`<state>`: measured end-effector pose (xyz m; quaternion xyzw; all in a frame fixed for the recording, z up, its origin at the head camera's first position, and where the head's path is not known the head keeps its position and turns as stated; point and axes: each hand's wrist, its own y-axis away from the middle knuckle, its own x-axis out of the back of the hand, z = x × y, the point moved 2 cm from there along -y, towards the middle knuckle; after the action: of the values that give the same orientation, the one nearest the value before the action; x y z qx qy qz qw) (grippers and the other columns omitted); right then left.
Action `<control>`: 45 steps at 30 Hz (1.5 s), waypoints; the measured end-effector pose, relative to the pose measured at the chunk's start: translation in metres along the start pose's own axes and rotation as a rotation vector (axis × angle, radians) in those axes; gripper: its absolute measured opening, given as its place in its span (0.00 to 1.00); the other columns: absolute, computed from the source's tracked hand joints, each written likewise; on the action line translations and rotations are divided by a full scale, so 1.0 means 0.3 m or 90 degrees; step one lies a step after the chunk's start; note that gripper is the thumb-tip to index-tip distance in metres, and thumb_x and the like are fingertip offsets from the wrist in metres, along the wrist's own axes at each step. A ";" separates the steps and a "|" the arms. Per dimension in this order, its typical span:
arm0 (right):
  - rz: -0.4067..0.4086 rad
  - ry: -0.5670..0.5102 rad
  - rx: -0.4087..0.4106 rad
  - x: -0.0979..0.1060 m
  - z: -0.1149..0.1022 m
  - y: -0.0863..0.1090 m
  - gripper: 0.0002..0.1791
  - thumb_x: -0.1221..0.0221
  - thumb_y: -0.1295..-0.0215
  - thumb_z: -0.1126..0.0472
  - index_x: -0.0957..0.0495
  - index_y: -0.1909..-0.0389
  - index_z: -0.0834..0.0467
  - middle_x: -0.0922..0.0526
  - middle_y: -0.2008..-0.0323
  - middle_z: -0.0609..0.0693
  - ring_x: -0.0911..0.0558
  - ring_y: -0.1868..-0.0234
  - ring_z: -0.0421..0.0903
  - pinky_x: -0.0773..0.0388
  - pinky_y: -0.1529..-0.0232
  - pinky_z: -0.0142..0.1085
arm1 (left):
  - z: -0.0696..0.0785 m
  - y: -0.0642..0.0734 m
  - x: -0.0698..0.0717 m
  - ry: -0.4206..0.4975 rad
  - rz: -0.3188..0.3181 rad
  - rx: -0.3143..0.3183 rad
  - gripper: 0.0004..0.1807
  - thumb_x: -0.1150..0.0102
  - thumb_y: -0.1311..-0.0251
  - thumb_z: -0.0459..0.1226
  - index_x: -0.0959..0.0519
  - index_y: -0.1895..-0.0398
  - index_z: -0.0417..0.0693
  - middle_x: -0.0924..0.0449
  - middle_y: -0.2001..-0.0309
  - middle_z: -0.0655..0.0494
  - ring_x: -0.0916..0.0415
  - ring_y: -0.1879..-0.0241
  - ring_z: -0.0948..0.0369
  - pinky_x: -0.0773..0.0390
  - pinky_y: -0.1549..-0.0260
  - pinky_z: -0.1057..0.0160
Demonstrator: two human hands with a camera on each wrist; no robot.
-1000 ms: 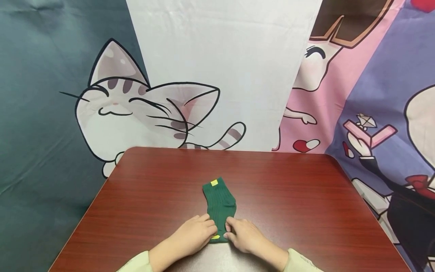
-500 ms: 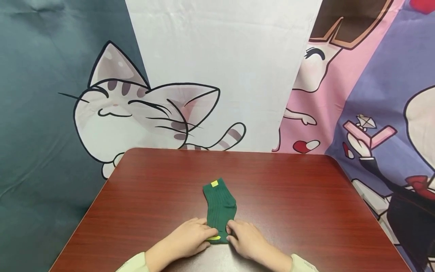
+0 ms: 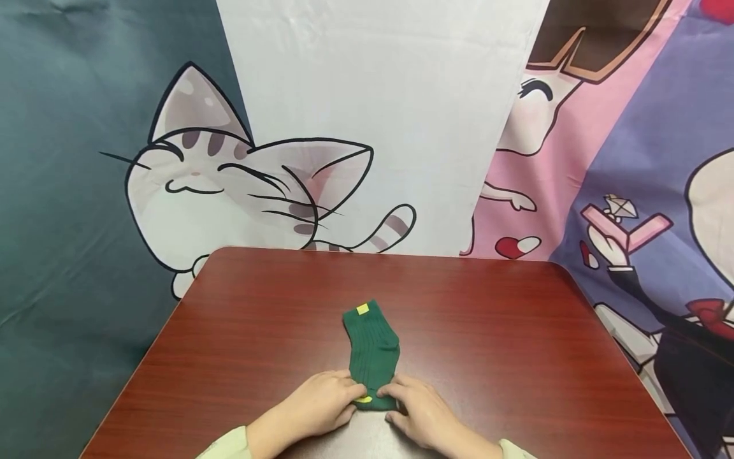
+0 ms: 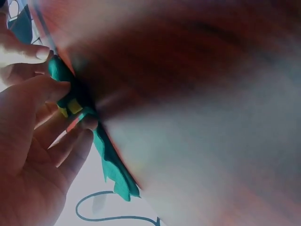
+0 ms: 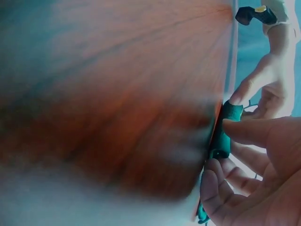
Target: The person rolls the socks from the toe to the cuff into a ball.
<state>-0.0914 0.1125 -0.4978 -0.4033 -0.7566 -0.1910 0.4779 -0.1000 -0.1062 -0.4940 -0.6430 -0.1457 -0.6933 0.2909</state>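
Hands (image 3: pixel 323 403) (image 3: pixel 423 413) pinching grn sock (image 3: pixel 374 357), near end; R fingers (image 3: pixel 392 388) farther onto it vs bef.

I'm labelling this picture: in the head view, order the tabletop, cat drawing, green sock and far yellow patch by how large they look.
1. Tabletop
2. Cat drawing
3. Green sock
4. Far yellow patch
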 end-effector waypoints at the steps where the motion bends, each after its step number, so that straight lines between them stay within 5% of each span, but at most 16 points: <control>1: -0.004 -0.004 0.001 0.001 0.000 -0.002 0.17 0.27 0.43 0.59 0.16 0.53 0.47 0.24 0.62 0.37 0.32 0.67 0.32 0.27 0.65 0.32 | 0.003 -0.001 -0.001 -0.010 0.001 -0.003 0.09 0.30 0.41 0.41 0.19 0.59 0.58 0.19 0.64 0.70 0.28 0.64 0.72 0.25 0.65 0.71; 7: -0.008 -0.013 0.006 -0.004 0.004 -0.014 0.17 0.25 0.46 0.60 0.17 0.55 0.46 0.21 0.57 0.37 0.25 0.60 0.33 0.22 0.60 0.35 | 0.024 -0.008 0.003 -0.085 0.008 -0.020 0.11 0.28 0.43 0.44 0.21 0.62 0.57 0.22 0.60 0.67 0.28 0.61 0.69 0.28 0.66 0.71; 15: -0.045 -0.041 -0.038 -0.008 0.005 -0.038 0.17 0.24 0.47 0.57 0.20 0.58 0.45 0.23 0.59 0.35 0.24 0.61 0.32 0.21 0.61 0.35 | 0.038 -0.020 0.013 -0.091 0.022 -0.018 0.07 0.32 0.42 0.38 0.23 0.69 0.54 0.23 0.68 0.66 0.29 0.67 0.69 0.27 0.69 0.69; 25: -0.033 -0.032 -0.029 -0.010 0.002 -0.045 0.14 0.28 0.42 0.58 0.22 0.60 0.46 0.24 0.61 0.36 0.24 0.62 0.33 0.22 0.62 0.36 | 0.027 -0.013 0.001 -0.013 0.011 0.049 0.06 0.35 0.39 0.38 0.19 0.60 0.50 0.18 0.60 0.62 0.23 0.56 0.67 0.20 0.62 0.68; 34: 0.004 -0.024 -0.025 -0.020 0.013 -0.048 0.12 0.29 0.41 0.57 0.23 0.62 0.47 0.22 0.61 0.37 0.20 0.60 0.36 0.21 0.63 0.38 | 0.007 -0.023 0.011 0.081 -0.034 0.100 0.05 0.35 0.37 0.37 0.18 0.60 0.50 0.21 0.62 0.64 0.24 0.59 0.68 0.21 0.57 0.67; 45: 0.014 -0.025 -0.036 -0.011 0.006 -0.051 0.07 0.30 0.40 0.57 0.19 0.64 0.47 0.18 0.61 0.39 0.18 0.59 0.38 0.20 0.60 0.40 | -0.004 -0.020 0.012 0.163 -0.014 0.138 0.03 0.34 0.37 0.35 0.18 0.63 0.52 0.20 0.64 0.66 0.26 0.59 0.70 0.22 0.58 0.67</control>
<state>-0.1037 0.1031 -0.5000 -0.4288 -0.7556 -0.1993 0.4533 -0.1046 -0.1027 -0.4897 -0.5127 -0.1885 -0.7530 0.3668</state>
